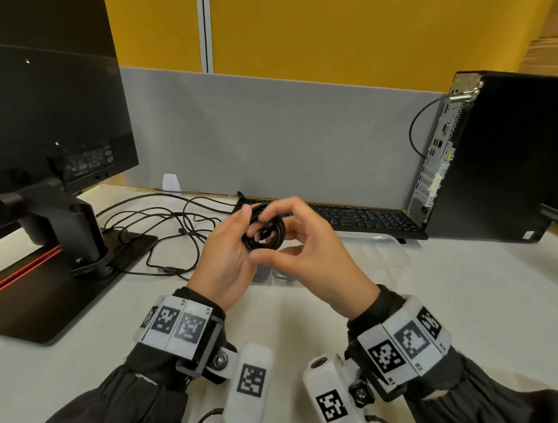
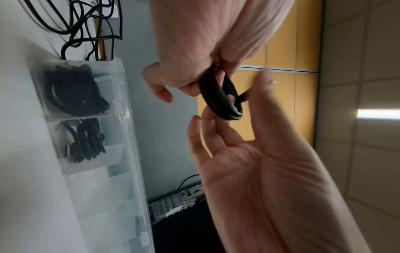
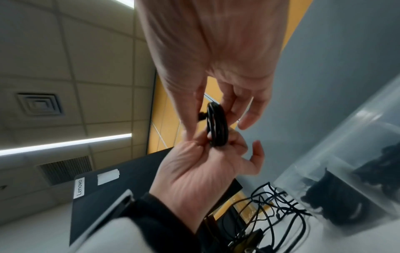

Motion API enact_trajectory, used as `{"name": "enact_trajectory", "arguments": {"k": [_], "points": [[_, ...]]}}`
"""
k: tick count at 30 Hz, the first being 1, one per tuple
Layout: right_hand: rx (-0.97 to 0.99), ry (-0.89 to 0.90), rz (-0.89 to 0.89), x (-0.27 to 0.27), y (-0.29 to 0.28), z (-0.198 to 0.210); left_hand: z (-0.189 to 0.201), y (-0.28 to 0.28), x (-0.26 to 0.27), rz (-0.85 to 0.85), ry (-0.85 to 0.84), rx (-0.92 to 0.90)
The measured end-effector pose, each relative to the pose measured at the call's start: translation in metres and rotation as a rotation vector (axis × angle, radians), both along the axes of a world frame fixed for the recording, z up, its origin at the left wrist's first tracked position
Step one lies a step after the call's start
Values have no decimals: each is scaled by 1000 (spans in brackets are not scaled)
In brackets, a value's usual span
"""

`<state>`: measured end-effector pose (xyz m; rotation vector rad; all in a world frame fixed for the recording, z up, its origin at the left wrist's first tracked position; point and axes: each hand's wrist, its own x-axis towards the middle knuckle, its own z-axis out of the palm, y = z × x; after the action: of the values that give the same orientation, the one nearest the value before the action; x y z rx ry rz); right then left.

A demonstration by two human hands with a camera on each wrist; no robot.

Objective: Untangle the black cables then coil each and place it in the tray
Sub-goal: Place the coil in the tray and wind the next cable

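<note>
A black cable wound into a small coil (image 1: pixel 280 235) is held up in front of me, above the table. My left hand (image 1: pixel 247 223) grips its left side with curled fingers. My right hand (image 1: pixel 268 238) pinches the coil's right side between thumb and fingers. In the left wrist view the coil (image 2: pixel 223 101) shows edge-on between both hands, and the right wrist view has the coil (image 3: pixel 217 125) with a plug end sticking out. The clear tray (image 2: pixel 126 130) holds coiled black cables (image 2: pixel 73 95) in two compartments. Loose tangled cables (image 1: pixel 171 223) lie on the table to the left.
A monitor (image 1: pixel 47 112) on a black stand base (image 1: pixel 126 250) fills the left side. A keyboard (image 1: pixel 353 218) lies along the grey partition behind my hands. A black computer tower (image 1: pixel 493 153) stands at the right. The tray (image 1: pixel 390 250) lies under and behind my hands.
</note>
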<state>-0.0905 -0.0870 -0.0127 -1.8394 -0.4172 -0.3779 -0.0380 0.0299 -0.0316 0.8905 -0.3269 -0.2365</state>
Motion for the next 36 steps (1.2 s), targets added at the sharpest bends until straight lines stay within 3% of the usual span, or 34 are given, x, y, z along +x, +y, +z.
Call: {"name": "enact_trajectory", "arguments": {"k": [5, 11, 20, 27, 31, 36], "points": [[167, -36, -63, 7, -8, 1, 1, -6, -5, -49, -81, 12], [-39, -302, -331, 8, -10, 5, 7, -6, -9, -57, -164, -10], [-173, -581, -410, 4, -11, 2, 7, -2, -10, -26, -105, -40], [-211, -524, -330, 5, -9, 0, 6, 0, -13, -157, -65, -79], [-273, -479, -305, 3, -7, 2, 8, -4, -14, -116, -107, -37], [-443, -394, -343, 0, -6, 3, 8, -2, -17, -27, -279, 118]]}}
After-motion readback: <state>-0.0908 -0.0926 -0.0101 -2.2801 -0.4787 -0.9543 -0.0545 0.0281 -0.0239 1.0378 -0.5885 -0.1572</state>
